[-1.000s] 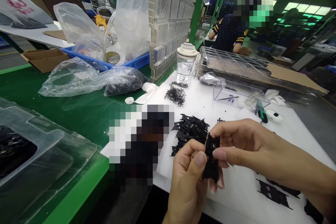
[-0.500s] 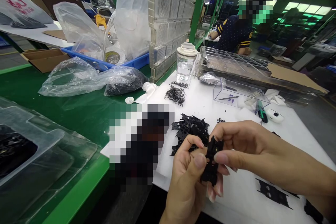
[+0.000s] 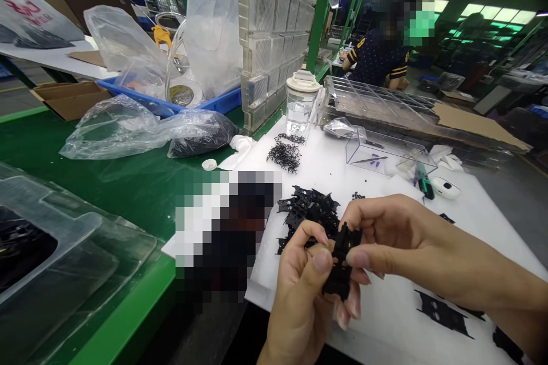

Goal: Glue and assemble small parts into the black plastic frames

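A small black plastic part, flat with cut-outs, is held upright between both hands over the white work surface. My left hand grips it from the left, thumb on its face and fingers behind. From the right, my right hand pinches the same part with thumb and fingers. Just beyond the hands lies a heap of similar black parts. Farther back is a pile of thin black pieces. Another flat black part rests on the surface below my right forearm.
A lidded clear jug stands at the back, beside a clear plastic box. A green-handled tool and a white rounded case lie at the right. Plastic bags cover the green bench. A person sits beyond.
The whole view has shifted slightly. Both hands keep their hold on the black part, which appears tilted a little differently.
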The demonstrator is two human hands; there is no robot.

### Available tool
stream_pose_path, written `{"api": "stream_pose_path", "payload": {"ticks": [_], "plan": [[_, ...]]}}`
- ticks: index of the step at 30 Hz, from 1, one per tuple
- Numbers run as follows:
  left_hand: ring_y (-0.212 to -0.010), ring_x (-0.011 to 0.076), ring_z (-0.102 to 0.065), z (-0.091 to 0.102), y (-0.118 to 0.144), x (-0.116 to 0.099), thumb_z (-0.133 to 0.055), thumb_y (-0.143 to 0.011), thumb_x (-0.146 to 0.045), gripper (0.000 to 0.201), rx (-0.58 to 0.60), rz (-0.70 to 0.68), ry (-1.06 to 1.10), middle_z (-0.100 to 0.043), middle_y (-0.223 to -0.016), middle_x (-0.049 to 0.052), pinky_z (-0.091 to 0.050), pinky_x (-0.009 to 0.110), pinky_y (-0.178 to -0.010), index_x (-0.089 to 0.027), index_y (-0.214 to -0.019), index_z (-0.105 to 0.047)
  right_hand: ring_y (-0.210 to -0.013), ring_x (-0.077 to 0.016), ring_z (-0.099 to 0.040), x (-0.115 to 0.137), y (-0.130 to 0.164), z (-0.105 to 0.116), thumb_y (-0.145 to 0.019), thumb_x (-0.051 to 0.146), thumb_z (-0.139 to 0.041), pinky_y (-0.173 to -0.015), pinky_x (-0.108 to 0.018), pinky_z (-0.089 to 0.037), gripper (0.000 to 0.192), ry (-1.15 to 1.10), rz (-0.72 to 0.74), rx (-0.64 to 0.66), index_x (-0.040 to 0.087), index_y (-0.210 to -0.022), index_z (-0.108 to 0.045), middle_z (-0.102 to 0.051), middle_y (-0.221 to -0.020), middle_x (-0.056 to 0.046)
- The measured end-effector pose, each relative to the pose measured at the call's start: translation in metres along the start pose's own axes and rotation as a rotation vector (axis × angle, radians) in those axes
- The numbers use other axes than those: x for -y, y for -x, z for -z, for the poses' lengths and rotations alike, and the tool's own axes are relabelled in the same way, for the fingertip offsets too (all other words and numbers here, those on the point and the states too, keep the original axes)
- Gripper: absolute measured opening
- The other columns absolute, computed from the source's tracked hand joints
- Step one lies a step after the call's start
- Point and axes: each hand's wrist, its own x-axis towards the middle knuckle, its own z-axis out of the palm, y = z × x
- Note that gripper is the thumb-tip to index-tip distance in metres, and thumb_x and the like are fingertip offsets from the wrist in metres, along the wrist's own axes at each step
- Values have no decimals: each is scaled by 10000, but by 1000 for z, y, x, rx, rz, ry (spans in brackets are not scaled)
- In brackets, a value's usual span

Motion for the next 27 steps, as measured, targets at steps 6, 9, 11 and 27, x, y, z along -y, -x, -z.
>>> {"api": "stream_pose_path", "payload": {"ticks": [6, 9, 11, 27], "plan": [[-445, 55, -591, -1, 1, 0, -735, -951, -391, 276, -12, 0, 13, -758, -714, 47, -446, 65, -396, -194, -946, -542, -770, -159, -749, -2, 0, 1, -957, 279, -751, -711, -241, -540, 160, 7, 13, 2, 193, -957, -616, -738, -808, -7], [-447, 54, -598, -3, 0, -1, -746, -945, -391, 285, -24, 6, 14, -760, -704, 42, -441, 59, -395, -191, -930, -543, -780, -148, -734, -1, -1, -1, -936, 268, -775, -730, -241, -533, 169, 39, 41, -22, 195, -944, -624, -712, -784, 12], [-461, 60, -614, -4, 0, -2, -752, -942, -375, 275, -49, 16, 17, -764, -704, 43, -441, 55, -397, -189, -926, -550, -793, -146, -721, 1, -2, -1, -917, 270, -795, -755, -251, -528, 188, 43, 33, -37, 195, -929, -624, -696, -762, 20], [-451, 53, -636, -7, 0, 12, -680, -997, -265, 203, -99, -182, -83, -757, -675, 11, -471, 72, -421, -149, -831, -667, -821, -188, -695, -2, 6, -5, -949, 312, -745, -702, -268, -533, 149, 294, 128, -232, 207, -1029, -678, -707, -789, -23]]}}
